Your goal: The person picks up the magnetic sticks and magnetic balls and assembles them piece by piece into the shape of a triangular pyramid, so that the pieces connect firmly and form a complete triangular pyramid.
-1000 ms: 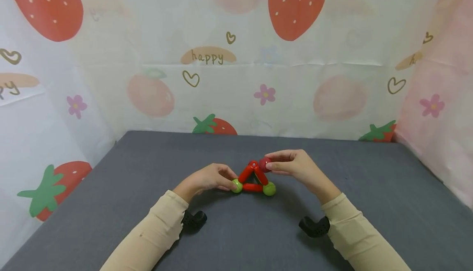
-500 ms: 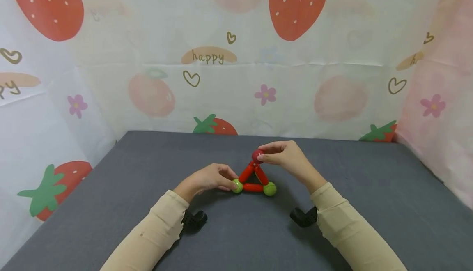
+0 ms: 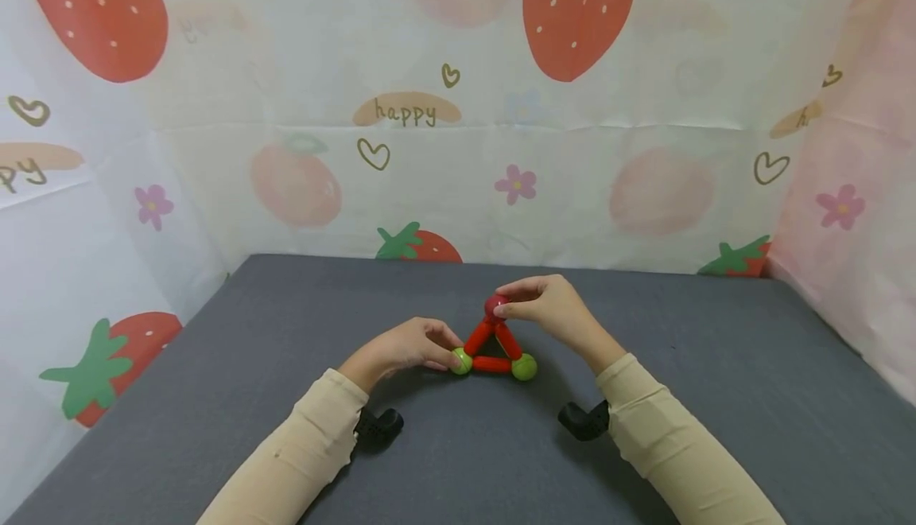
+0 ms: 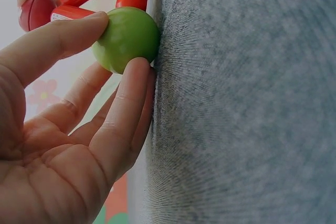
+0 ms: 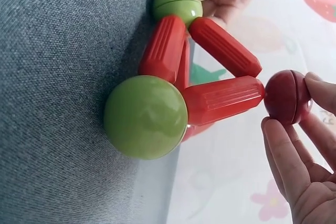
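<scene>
Between my hands stands a frame of red ribbed rods [image 5: 226,100] joined to green balls. My left hand [image 3: 409,344] pinches the left green ball [image 4: 127,39] between thumb and fingers, low against the table. The other green ball [image 5: 146,117] rests on the table, untouched. My right hand [image 3: 554,312] pinches a dark red ball [image 5: 286,97] at the peak, where two leaning rods meet. In the right wrist view the red ball touches the tip of one rod. Further red rods sit behind the near ones, partly hidden.
The frame stands on a dark grey cloth-covered table [image 3: 472,461]. A hanging cloth printed with strawberries [image 3: 578,16] closes off the back and sides. Black wrist devices [image 3: 379,427] sit under both sleeves.
My right hand has moved left with the red ball, from beside the peak, up and over it, then slightly down onto the rod tips. My left hand keeps its hold.
</scene>
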`<state>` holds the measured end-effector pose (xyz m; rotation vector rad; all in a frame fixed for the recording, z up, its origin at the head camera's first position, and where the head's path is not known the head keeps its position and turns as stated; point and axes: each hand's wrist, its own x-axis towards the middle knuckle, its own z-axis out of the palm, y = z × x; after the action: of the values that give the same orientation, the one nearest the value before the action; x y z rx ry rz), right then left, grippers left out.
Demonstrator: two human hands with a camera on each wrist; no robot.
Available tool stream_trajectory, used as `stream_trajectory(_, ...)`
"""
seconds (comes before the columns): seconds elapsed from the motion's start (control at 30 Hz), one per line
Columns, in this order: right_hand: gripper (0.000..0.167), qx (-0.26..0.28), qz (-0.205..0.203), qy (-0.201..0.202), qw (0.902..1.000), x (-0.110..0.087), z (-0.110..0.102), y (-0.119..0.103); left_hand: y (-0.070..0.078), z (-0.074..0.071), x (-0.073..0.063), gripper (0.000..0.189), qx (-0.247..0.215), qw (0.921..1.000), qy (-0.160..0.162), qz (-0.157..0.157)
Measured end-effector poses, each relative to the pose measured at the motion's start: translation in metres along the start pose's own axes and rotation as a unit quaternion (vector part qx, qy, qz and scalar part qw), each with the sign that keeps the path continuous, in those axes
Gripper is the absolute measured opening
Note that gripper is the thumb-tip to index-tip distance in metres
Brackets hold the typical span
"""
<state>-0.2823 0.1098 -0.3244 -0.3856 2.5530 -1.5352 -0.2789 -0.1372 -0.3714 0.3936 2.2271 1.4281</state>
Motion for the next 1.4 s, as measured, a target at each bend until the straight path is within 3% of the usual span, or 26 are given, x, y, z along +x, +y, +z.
stream_trajectory(0.57, 0.037, -0.051, -0.004, -0.009, 0.9987, 0.0016, 0.0017, -0.0009, 0.0013, 0.0016, 0.0008, 0.029, 0.003, 1.0, 0.002, -0.001)
stream_trajectory(1.4, 0.039, -0.025, -0.011, -0.025, 0.9993, -0.0003, 0.0007, 0.007, 0.0011, 0.0026, 0.0025, 0.029, 0.003, 1.0, 0.002, 0.0)
